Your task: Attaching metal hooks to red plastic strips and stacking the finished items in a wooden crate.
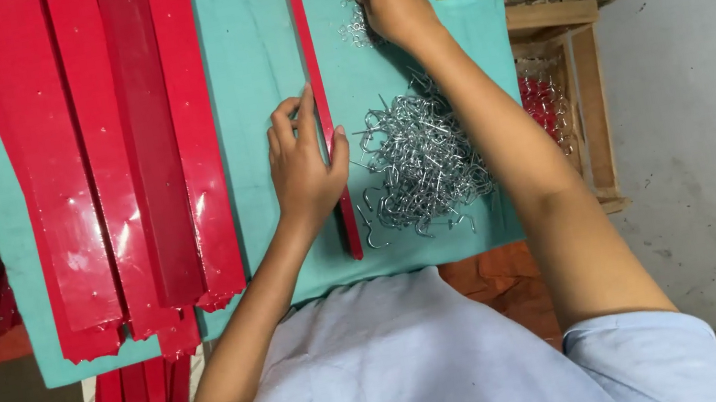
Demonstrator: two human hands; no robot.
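Across the worktop (254, 44), a teal cloth carries stacked red strips (108, 155) at left, kept within reach. One narrow red strip (318, 91) lies pinned under the left hand (304, 166), fingers spread flat beside a pile of metal hooks (424, 161); the right hand (390, 0) has fingers pinched together on loose hooks (354, 27).

A narrow red strip (322, 110) lies lengthwise on teal cloth, beside a heap of silver wire hooks (422, 161).

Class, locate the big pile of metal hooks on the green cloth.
In the head view, the pile of metal hooks lies right of the narrow red strip, beside the left hand.
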